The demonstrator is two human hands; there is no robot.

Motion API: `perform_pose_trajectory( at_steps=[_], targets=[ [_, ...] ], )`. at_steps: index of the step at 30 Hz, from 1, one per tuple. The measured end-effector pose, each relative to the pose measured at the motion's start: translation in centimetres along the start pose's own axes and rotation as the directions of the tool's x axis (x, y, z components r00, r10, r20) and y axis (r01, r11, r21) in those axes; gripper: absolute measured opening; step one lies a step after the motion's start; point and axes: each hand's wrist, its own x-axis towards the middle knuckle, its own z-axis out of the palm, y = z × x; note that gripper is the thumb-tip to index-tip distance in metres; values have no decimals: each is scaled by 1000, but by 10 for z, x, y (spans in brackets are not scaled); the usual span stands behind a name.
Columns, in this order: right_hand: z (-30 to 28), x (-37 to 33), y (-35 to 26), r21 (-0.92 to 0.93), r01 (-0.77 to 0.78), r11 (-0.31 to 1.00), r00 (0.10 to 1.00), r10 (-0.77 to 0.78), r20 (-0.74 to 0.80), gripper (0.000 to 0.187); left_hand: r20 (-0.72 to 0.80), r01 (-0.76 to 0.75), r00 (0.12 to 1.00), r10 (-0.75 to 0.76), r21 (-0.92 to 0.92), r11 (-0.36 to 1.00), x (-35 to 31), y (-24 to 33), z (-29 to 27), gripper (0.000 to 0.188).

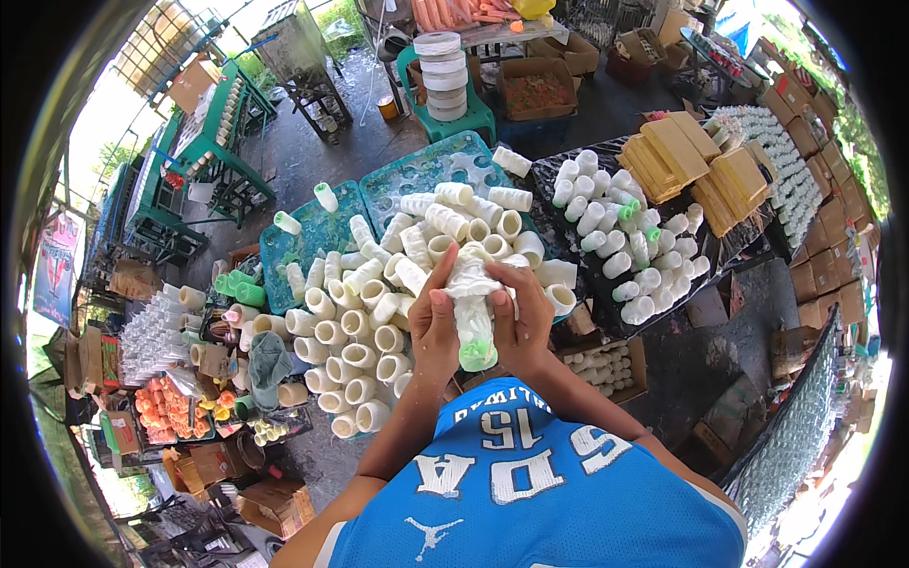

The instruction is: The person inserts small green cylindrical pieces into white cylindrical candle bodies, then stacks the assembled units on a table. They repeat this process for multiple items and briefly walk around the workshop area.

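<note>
In front of my chest, both hands hold a white candle-like cylinder (473, 327) upright, its pale green end toward me. A folded, crumpled white sleeve (471, 273) surrounds its far end. My left hand (438, 317) is closed on the left side, with the thumb against the sleeve. My right hand (523, 308) grips the other side, its fingers partly hidden. Beyond and left of my hands, many thick-walled, hollow off-white tubes (360, 356) lie heaped, several with their open ends toward me.
Green trays with round holes (431, 170) lie under the heap. To the right, white cylinders, some green-ended (611, 218), stand on a black-covered table beside yellowish blocks (668, 151). A green stool (478, 118) bears stacked white rings. Orange pieces (170, 409) sit at left; cardboard boxes (833, 222) line the right.
</note>
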Motion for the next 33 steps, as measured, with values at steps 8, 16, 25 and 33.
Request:
perform_pose_trajectory(
  at_steps=[8,16,25,33],
  targets=[
    [2,-3,7,419,-468,778,880,452,145,26,-192,103,977,-97,23,994,2,-9,-5,50],
    [-6,-3,17,-146,-180,973,983,182,2,27,9,484,807,-591,-582,653,3,-41,-15,45],
    [-52,8,18,-652,83,754,996,-56,63,16,250,572,727,-640,-736,362,13,-64,10,41],
    [-72,-18,75,361,-906,221,380,801,464,62,-243,186,966,-86,431,883,30,-87,38,47]
  ],
)
